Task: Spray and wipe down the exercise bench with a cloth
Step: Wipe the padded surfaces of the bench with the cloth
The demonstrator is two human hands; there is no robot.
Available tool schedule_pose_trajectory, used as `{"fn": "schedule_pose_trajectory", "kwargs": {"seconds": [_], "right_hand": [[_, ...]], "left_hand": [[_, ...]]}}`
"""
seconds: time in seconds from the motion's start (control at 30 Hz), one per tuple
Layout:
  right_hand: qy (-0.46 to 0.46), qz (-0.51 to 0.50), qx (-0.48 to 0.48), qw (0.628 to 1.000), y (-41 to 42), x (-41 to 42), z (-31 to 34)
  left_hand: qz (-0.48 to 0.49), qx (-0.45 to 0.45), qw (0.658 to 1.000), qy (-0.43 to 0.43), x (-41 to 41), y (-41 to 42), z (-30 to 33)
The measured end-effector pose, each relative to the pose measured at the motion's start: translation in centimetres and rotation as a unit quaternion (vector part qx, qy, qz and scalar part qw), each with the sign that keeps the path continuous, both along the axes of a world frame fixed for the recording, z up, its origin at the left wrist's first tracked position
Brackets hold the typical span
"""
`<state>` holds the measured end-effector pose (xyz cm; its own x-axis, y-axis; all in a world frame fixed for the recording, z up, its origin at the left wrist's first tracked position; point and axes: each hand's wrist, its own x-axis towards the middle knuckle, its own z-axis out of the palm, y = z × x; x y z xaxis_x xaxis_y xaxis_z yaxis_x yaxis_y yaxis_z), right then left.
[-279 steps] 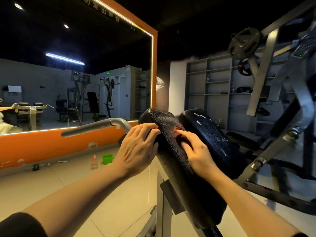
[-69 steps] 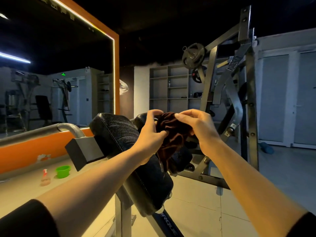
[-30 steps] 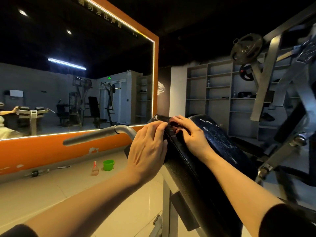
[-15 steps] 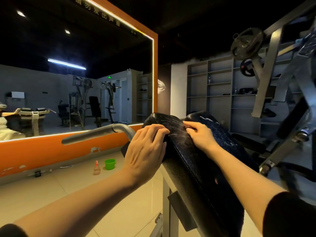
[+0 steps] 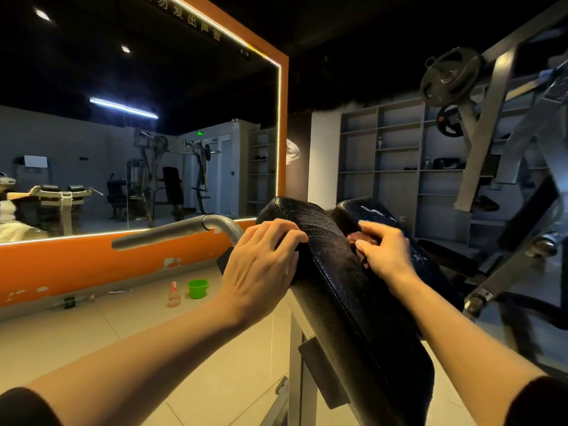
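My right hand [image 5: 384, 256] bunches the cloth [image 5: 358, 241] against the bench [image 5: 344, 290]; left hand [image 5: 261, 269] grips its left edge, gym mirror [image 5: 138, 133] beyond.

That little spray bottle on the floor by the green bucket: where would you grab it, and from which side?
Probably by its neck, just under the red nozzle, coming down from above. The spray bottle stands upright on the tiles, narrow at the top and wider at the base, so fingers wrap the neck easily. The green bucket sits close on its right, so the left or near side looks freer.
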<state>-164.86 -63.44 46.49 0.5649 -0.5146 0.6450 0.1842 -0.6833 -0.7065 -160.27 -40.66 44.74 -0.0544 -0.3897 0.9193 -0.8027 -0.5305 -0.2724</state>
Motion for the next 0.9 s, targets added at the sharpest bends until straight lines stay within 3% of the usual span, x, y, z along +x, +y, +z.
{"fn": "schedule_pose_trajectory", "kwargs": {"seconds": [0.1, 0.2, 0.27, 0.33, 0.4, 0.47, 0.5, 0.53, 0.6, 0.67, 0.73, 0.8, 0.9], "right_hand": [[-0.078, 0.036, -0.093, 0.992, 3.9, -2.3, 1.2], [-0.044, 0.15, -0.193, 0.969, 7.9, -2.8, 0.4], [-0.013, 0.184, -0.164, 0.969, 7.1, -2.4, -0.4], [0.017, 0.15, -0.137, 0.979, 4.7, -2.0, -0.7], [0.027, 0.052, -0.114, 0.992, 2.7, -1.8, -0.7], [-0.009, -0.053, -0.089, 0.995, 2.1, -1.9, -0.3], [-0.038, -0.058, -0.099, 0.993, 2.6, -2.4, -0.1], [-0.062, -0.005, -0.112, 0.992, 3.3, -3.0, 0.2], [-0.051, 0.201, -0.088, 0.974, 6.2, -4.3, 0.4], [-0.025, 0.253, -0.154, 0.955, 7.7, -4.3, -0.1], [-0.035, 0.17, -0.212, 0.962, 6.2, -3.0, -0.9], [-0.032, 0.075, -0.198, 0.977, 3.2, -2.0, -1.6], [0.073, -0.101, -0.145, 0.982, -0.5, -2.0, -2.5]], "left_hand": [[-0.002, -0.003, 1.0, -0.002, 0.0, 0.0, -0.1], [-0.006, -0.001, 1.0, 0.0, -0.3, 0.0, 0.1], [-0.007, -0.003, 1.0, 0.005, -0.4, 0.0, 0.0], [-0.004, -0.007, 1.0, 0.006, -0.3, 0.1, 0.0], [0.001, -0.009, 1.0, 0.004, -0.2, 0.1, -0.1], [0.003, -0.011, 1.0, 0.005, -0.3, 0.0, -0.1], [0.004, -0.011, 1.0, 0.006, -0.3, 0.0, -0.1], [0.004, -0.009, 1.0, 0.006, -0.3, 0.0, 0.0], [0.002, 0.0, 1.0, 0.002, -0.3, 0.0, 0.0], [-0.001, 0.007, 1.0, 0.001, -0.3, 0.0, 0.0], [-0.003, 0.002, 1.0, 0.004, -0.3, 0.0, -0.1], [0.002, -0.006, 1.0, 0.008, -0.3, 0.0, -0.2], [0.005, -0.007, 1.0, 0.013, -0.2, -0.1, -0.3]]}}
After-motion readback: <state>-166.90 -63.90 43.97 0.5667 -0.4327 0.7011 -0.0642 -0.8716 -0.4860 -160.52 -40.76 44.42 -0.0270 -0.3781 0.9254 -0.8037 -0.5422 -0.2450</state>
